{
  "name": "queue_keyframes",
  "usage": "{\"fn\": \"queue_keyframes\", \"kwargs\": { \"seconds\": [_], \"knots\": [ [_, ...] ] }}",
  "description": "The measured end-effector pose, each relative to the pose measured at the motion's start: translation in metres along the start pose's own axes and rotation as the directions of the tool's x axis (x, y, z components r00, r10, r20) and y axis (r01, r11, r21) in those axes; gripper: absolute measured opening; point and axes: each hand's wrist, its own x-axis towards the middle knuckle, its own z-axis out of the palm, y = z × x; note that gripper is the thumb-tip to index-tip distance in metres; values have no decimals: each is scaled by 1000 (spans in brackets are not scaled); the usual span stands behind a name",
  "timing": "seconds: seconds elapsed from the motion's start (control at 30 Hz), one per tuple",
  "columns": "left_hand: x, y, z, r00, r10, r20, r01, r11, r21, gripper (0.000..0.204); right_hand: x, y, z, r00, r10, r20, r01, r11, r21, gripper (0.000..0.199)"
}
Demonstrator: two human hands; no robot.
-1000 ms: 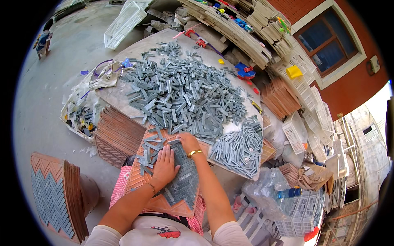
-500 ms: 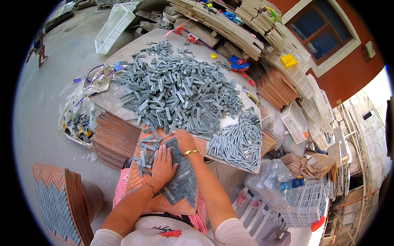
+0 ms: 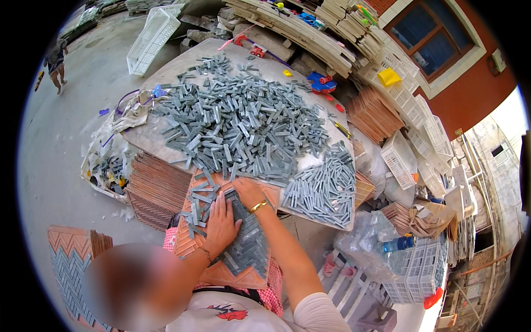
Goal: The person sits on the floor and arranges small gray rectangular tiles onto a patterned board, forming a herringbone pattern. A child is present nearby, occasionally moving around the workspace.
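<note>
An orange-brown mould tray (image 3: 232, 275) with a zigzag pattern rests on my lap, partly filled with grey stone strips (image 3: 246, 243) laid in herringbone. My left hand (image 3: 223, 226) lies flat over the laid strips, fingers stretched toward the far side. Beside it, my right hand (image 3: 250, 195) is at the tray's far edge, fingers bent down and close together on the strips; whatever is under its fingertips is hidden. Loose grey strips (image 3: 197, 210) lie on the tray's left part, left of my left hand.
Beyond the tray, a table (image 3: 160, 133) bears a large heap of grey strips (image 3: 243, 122) and a heap of thinner ones (image 3: 321, 191). Stacked brown moulds (image 3: 157, 185) stand left. A blurred round shape (image 3: 135, 285) covers the lower left. A person (image 3: 55, 63) is far left.
A blurred round shape has come in at the lower left, over part of my left arm. The far person has come further into view. My hands have hardly moved on the tray.
</note>
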Motion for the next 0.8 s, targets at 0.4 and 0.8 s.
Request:
{"fn": "queue_keyframes", "kwargs": {
  "seconds": [0.4, 0.8],
  "knots": [
    [0, 0, 2, 1000, 14, -25, -14, 1000, 1, 70, -3, 9, -2, 994, 110, 20, -112, 963, 246, 15],
    [2, 2, 2, 999, 25, -23, -25, 1000, 1, 70, 14, 22, -4, 986, -34, 165, -3, 977, 214, 8]
  ]
}}
